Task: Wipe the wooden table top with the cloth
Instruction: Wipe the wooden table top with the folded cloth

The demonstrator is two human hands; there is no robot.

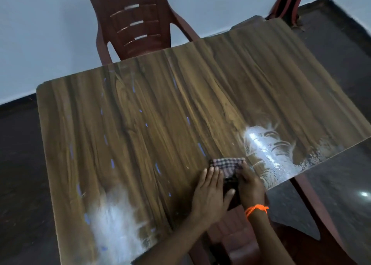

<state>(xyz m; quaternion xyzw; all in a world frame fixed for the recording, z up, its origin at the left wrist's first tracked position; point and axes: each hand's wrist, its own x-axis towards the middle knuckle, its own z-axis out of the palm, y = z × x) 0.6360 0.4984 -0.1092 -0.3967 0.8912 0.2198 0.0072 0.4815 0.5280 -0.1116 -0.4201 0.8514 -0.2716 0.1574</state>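
A folded checked cloth [226, 165] lies on the wooden table top [140, 124] near its front edge, right of centre. My left hand [208, 194] lies flat on the table at the cloth's left side, fingers straight, thumb touching the cloth's dark near part. My right hand [250, 184], with an orange thread on the wrist, presses on the cloth's right side with straight fingers. Whitish smeared patches show on the table at the front left [114, 220] and at the right edge [267, 150].
A dark red plastic chair [132, 21] stands behind the table's far edge. Another red chair [247, 242] sits below the front edge, under my arms. A red and black strap [287, 1] hangs at the far right corner. Dark floor surrounds the table.
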